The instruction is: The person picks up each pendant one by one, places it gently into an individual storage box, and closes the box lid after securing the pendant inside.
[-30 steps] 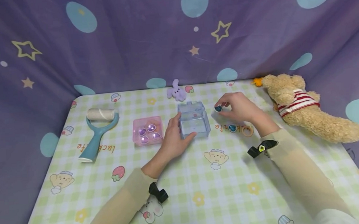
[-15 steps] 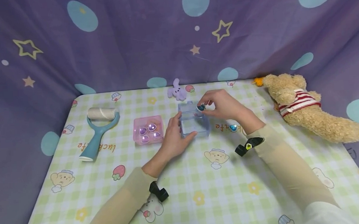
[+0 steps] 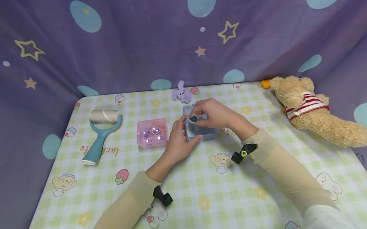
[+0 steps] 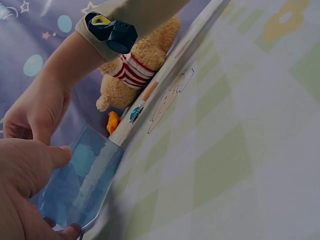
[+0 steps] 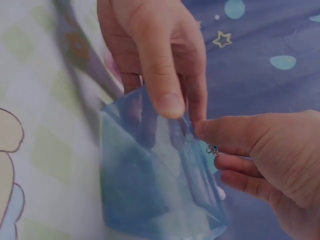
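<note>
My left hand grips a small clear blue plastic box at its left side, fingers along the wall and thumb at the near edge. The box's lid stands open at the back. Over the box, my right hand pinches a dark blue gem with a silver beaded rim between thumb and fingers. In the right wrist view only a bit of that gem shows between the fingertips. Another blue gem lies on the table in the left wrist view; my right arm hides it in the head view.
Left of the box sits a pink box holding several purple gems. A lint roller lies farther left. A small purple plush lies behind the blue box, and a teddy bear is at the right beside an orange object.
My right hand has carried the blue gem leftward from the box's right side to above the box. The left hand has kept its grip on the box.
</note>
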A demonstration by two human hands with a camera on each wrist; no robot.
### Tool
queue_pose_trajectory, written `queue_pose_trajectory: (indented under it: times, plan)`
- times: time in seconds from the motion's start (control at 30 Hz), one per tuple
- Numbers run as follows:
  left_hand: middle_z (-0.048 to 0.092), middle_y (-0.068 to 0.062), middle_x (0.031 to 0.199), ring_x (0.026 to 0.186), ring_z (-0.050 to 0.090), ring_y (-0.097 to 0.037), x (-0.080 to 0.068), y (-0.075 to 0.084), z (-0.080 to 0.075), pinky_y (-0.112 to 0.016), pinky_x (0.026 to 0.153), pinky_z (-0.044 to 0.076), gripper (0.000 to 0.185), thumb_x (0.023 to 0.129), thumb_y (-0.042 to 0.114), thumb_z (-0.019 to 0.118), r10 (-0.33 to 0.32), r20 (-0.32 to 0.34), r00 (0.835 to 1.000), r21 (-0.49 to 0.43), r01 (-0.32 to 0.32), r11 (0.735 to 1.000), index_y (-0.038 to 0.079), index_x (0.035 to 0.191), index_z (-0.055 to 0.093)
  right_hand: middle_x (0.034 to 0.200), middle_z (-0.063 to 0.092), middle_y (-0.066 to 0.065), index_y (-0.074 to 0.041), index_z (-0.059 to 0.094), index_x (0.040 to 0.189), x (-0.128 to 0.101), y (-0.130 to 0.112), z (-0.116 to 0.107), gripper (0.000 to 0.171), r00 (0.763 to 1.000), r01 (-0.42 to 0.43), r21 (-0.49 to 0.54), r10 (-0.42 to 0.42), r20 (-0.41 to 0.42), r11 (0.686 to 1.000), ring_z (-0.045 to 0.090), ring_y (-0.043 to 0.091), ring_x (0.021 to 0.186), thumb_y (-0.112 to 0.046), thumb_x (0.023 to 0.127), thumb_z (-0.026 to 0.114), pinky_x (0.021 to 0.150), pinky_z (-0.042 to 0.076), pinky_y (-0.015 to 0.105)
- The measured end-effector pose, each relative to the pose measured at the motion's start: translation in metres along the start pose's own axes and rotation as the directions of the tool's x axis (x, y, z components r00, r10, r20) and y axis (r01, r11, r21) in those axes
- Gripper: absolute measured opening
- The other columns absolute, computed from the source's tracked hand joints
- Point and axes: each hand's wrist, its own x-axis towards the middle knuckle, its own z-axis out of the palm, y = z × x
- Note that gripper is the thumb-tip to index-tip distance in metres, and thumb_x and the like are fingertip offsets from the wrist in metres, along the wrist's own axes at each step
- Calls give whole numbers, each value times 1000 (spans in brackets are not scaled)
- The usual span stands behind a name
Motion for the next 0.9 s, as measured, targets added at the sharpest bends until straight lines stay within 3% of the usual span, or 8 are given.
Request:
queue_pose_trajectory:
  times: [0.47,0.73,0.9]
  plan:
    - [46,-27,153,127,61,-40,1,-4,2,-48,107,59,96,94,30,83,-3,-6,1000,-58,2,998,-1,165,27,100,76,3,-9,81,105,4,2,16,19,995,70,-56,-66,73,996,71,20,88,-11,88,87,81,61,33]
    - [46,-27,152,128,61,-40,0,-6,2,-47,107,60,95,95,31,83,7,-19,1000,-54,-8,999,0,165,28,97,76,4,-8,80,105,6,1,20,19,993,63,-95,-53,107,994,63,8,68,-11,88,87,67,58,25]
    - [47,-28,151,129,62,-41,0,-7,3,-46,107,60,94,94,30,83,21,-32,999,-64,-23,998,-1,165,29,97,78,4,-8,81,101,7,2,23,16,990,93,-114,-79,120,989,67,11,73,-8,86,88,72,60,29]
